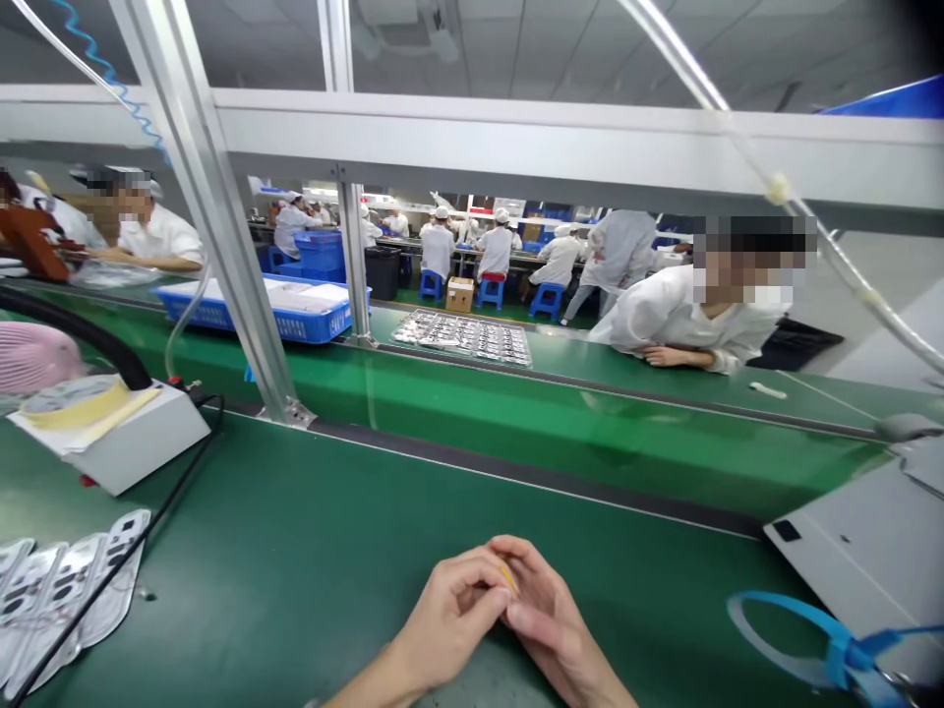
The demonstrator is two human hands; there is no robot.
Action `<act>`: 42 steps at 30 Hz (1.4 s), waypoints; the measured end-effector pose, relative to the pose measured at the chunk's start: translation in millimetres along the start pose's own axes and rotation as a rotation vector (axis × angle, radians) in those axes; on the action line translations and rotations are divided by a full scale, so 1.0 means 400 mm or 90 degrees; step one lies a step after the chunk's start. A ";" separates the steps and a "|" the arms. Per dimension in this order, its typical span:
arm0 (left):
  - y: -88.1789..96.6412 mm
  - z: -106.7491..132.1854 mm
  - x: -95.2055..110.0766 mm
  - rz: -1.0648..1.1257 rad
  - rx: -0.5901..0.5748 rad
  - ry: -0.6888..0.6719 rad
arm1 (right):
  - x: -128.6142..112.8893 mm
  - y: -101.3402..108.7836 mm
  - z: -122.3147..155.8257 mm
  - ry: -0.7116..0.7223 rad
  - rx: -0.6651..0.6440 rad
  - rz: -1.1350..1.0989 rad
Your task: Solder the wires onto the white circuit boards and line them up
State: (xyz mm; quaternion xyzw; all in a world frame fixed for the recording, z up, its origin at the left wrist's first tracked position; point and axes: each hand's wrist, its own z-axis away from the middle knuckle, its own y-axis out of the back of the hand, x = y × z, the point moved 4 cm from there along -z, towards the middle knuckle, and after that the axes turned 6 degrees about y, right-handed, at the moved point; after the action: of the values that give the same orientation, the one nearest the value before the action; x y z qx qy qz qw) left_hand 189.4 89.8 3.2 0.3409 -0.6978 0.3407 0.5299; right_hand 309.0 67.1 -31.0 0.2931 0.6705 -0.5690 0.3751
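Observation:
Both hands meet above the green tabletop (331,551), near the bottom middle of the head view. My left hand (442,624) is closed, its thumb and index finger pinched together. A small yellow piece (506,577) shows at those fingertips; it is too small for me to name its kind. From the other side my right hand (553,619) curls its fingers round the same spot, its thumb against the left fingertips. Most of what lies between the palms is hidden.
Silvery flat parts (66,590) lie at the left under a black cable, near a white box (133,433). A blue strap (833,629) and a pale grey case (870,551) stand right. Beyond the divider are a parts tray (464,336), a blue basket (310,324) and a leaning co-worker (678,305).

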 end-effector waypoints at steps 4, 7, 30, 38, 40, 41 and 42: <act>-0.001 0.005 -0.004 -0.032 -0.006 -0.006 | 0.000 -0.006 0.000 -0.006 -0.004 -0.004; -0.001 0.007 -0.007 -0.037 -0.013 -0.012 | -0.001 -0.008 0.000 -0.007 -0.001 -0.018; -0.003 0.012 -0.006 -0.069 -0.017 -0.071 | -0.006 -0.020 -0.001 -0.003 -0.020 -0.091; -0.007 0.018 0.004 -0.072 -0.021 -0.088 | -0.007 -0.022 0.001 -0.004 -0.024 -0.103; -0.009 0.021 0.004 -0.074 -0.015 -0.094 | -0.006 -0.023 0.002 -0.008 -0.027 -0.102; -0.010 0.022 0.003 -0.077 -0.012 -0.098 | -0.005 -0.023 0.003 -0.009 -0.027 -0.102; -0.011 0.023 0.002 -0.080 -0.010 -0.100 | -0.004 -0.023 0.003 -0.011 -0.025 -0.102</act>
State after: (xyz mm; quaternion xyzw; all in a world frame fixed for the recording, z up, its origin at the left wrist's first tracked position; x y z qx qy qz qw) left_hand 188.1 79.6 2.4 0.4059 -0.7170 0.2735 0.4964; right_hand 302.5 64.4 -24.6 0.2262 0.6995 -0.5867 0.3395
